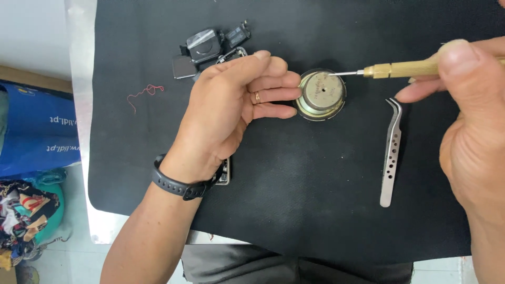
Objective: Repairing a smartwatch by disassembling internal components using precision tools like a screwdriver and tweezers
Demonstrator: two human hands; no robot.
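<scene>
A small round speaker [320, 94] with a metal back lies on a black mat [294, 194]. My left hand [231, 108] rests beside it, fingertips touching its left rim; a ring is on one finger and a black band on the wrist. My right hand [468, 105] is shut on a brass-handled pick tool [405, 69], whose thin needle tip touches the top of the speaker's back.
Curved steel tweezers [391, 152] lie to the right of the speaker. Several dark electronic parts [208, 50] sit at the mat's far side. A thin red wire [144, 93] lies left. A metal-edged part [225, 173] peeks from under my wrist. A blue bag [37, 131] sits off the mat.
</scene>
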